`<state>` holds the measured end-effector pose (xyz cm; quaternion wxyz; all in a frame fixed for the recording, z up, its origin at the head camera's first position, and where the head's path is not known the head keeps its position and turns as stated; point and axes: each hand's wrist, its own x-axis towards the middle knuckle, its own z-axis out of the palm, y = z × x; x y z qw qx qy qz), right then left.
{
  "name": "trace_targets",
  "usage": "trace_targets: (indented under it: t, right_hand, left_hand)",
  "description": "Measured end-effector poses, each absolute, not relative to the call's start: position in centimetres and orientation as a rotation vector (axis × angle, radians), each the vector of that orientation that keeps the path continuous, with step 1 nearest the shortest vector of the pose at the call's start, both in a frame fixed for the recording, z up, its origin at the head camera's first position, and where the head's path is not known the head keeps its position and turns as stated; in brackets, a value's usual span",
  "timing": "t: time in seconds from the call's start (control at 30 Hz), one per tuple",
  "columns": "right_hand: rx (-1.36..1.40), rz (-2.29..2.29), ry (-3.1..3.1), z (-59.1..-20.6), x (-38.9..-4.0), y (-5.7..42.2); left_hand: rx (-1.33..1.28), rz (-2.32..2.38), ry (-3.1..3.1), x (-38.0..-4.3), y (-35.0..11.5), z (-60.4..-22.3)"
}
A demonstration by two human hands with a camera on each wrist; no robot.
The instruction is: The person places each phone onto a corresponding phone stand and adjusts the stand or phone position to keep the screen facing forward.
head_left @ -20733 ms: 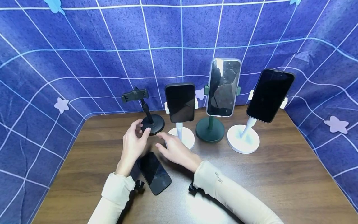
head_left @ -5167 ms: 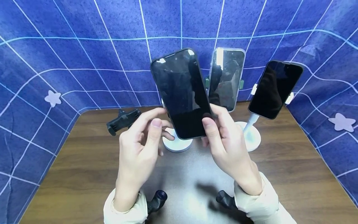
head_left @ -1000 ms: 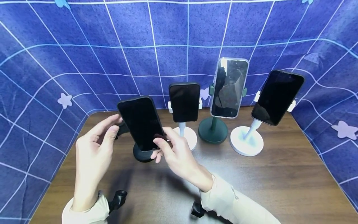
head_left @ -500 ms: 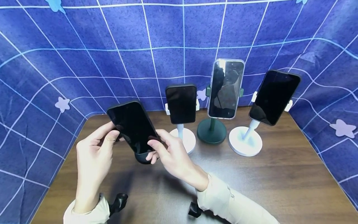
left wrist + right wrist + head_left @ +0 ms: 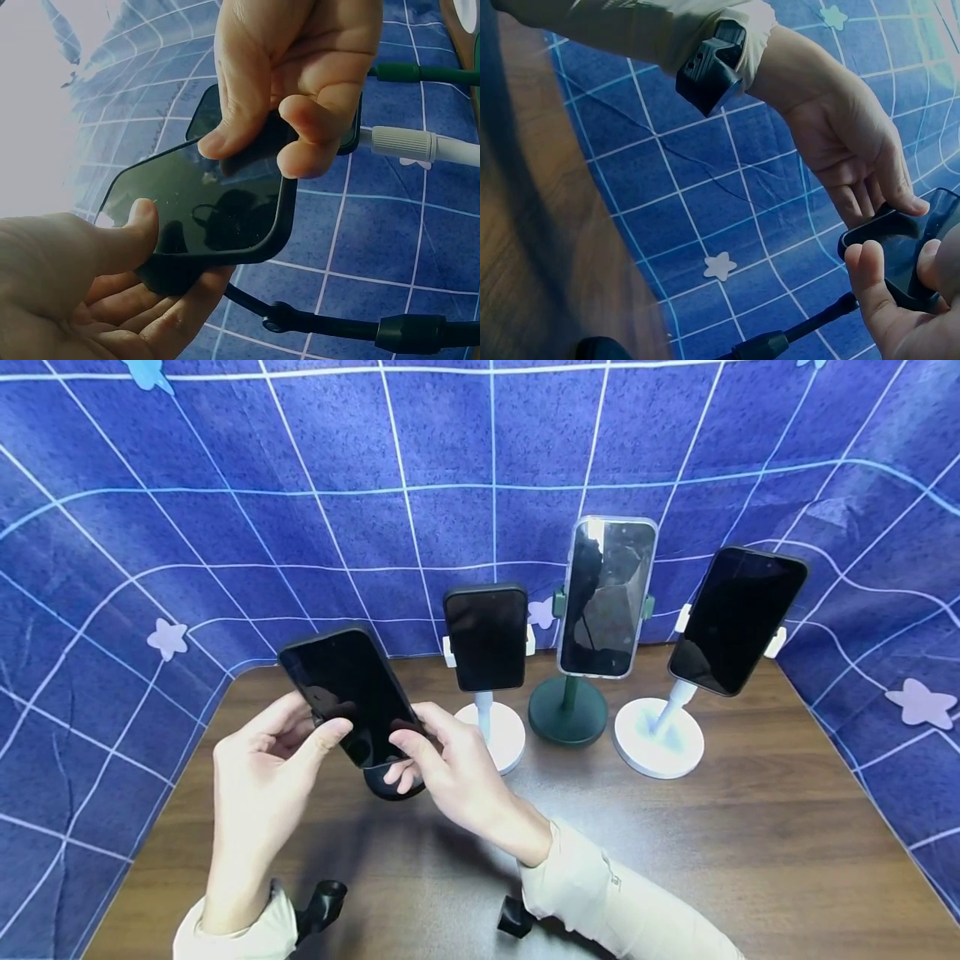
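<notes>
A black phone [image 5: 341,681] is held tilted in both hands, in front of a black phone stand whose round base [image 5: 390,787] shows below it. My left hand [image 5: 262,777] lays its thumb on the screen near the left edge, with its fingers curled behind. In the left wrist view those fingers are under a dark block [image 5: 176,277] behind the phone, and the stand's jointed pole [image 5: 337,328] runs from there. My right hand [image 5: 465,768] pinches the phone's lower right edge, thumb on the screen. The phone's back is mostly hidden, so its seating in the holder cannot be seen.
To the right stand a white stand [image 5: 510,735] with a black phone [image 5: 487,639], a dark green stand [image 5: 567,722] with a clear-cased phone [image 5: 607,597], and another white stand [image 5: 660,752] with a black phone [image 5: 738,618]. A blue patterned cloth [image 5: 300,527] hangs behind the wooden table [image 5: 750,827].
Earlier the phone lay on the table, then was lifted in both hands. Over the last second it shifted left and slightly down, and my left thumb moved onto its screen.
</notes>
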<state>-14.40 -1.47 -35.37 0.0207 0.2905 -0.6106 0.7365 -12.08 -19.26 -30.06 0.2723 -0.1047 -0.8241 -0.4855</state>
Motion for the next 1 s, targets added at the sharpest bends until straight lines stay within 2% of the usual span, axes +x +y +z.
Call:
trace_targets:
  t: [0.17,0.43,0.73,1.0]
  right_hand:
    - [0.894,2.291,-1.894,-35.6,-14.7,-1.6]
    - [0.874,2.257,-1.967,-35.4,-14.7,-1.8]
    - [0.897,1.786,-2.106,-34.8,-15.2,-0.5]
    - [0.976,1.340,-1.994,-33.8,-16.0,0.2]
  left_hand:
    - [-0.274,-1.288,-2.205,-12.3,-19.1,-30.3]
    - [-0.125,-1.089,-2.237,-12.3,-19.3,-30.3]
    - [-0.088,-1.108,-2.251,-12.2,-19.4,-29.9]
    - [-0.043,-1.086,-2.273,-12.0,-19.6,-29.9]
